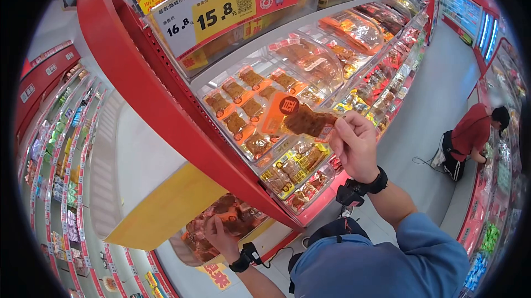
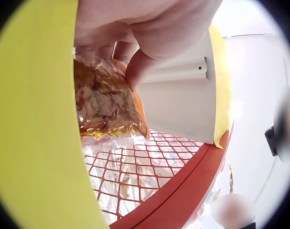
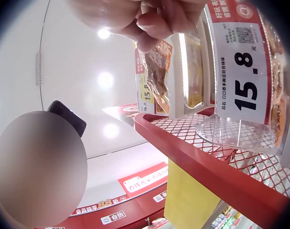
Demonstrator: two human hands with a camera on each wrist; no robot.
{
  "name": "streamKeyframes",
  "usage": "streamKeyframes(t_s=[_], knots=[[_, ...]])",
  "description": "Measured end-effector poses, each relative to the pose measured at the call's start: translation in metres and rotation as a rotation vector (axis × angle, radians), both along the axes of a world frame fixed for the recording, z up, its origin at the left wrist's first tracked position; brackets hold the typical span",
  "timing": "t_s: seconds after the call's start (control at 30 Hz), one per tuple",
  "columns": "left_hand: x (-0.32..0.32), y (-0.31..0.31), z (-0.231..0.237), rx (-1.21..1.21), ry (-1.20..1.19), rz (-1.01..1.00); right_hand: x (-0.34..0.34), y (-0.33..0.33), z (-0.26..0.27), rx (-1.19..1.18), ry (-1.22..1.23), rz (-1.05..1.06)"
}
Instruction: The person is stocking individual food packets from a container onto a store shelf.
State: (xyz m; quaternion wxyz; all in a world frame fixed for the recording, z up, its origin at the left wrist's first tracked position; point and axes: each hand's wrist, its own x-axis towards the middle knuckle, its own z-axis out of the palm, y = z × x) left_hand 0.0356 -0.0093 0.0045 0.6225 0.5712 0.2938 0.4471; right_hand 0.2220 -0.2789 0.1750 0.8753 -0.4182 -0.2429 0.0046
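My right hand [image 1: 355,146] pinches one end of a clear packet [image 1: 307,121] of brown food with an orange end, over the upper shelf's tray of similar packets [image 1: 253,107]. The right wrist view has curled fingers [image 3: 157,21] at the top, with the packet [image 3: 159,71] hanging below them. Lower down, my left hand [image 1: 222,238] is at a bin of brown packets [image 1: 207,229]. In the left wrist view that hand [image 2: 149,28] grips an orange-edged clear packet [image 2: 106,98], thumb on its edge; some fingers are hidden behind it.
A curved red shelf end [image 1: 149,88] and a yellow panel [image 1: 160,201] stand beside the bin. Price signs [image 1: 207,13] line the shelf top. On the right, a person in a red top [image 1: 470,135] crouches by another shelf, across the aisle floor [image 1: 412,115].
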Motion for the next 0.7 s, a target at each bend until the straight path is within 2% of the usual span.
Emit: streamKeyframes(t_s=[0.13,0.23,0.33,0.43,0.53,0.63,0.7], knots=[[0.002,-0.002,0.006,-0.007,-0.083,0.026,0.004,-0.004,0.005,-0.013,0.059,-0.014],[0.002,0.001,0.004,-0.032,-0.082,0.012,0.009,0.001,0.003,0.046,0.002,-0.090],[0.003,-0.001,0.007,-0.017,-0.113,0.005,0.010,-0.001,0.004,-0.083,-0.090,-0.252],[0.003,-0.001,0.006,0.026,-0.064,0.006,0.014,-0.001,0.003,-0.124,-0.120,-0.287],[0.003,-0.003,0.006,-0.013,-0.095,-0.012,0.025,0.000,0.000,-0.187,-0.381,-0.462],[0.002,-0.001,0.005,0.034,-0.053,-0.017,0.017,-0.004,0.015,-0.062,-0.283,-0.209],[0.001,0.000,0.006,0.078,-0.004,-0.043,0.020,-0.010,0.011,0.021,-0.130,-0.018]])
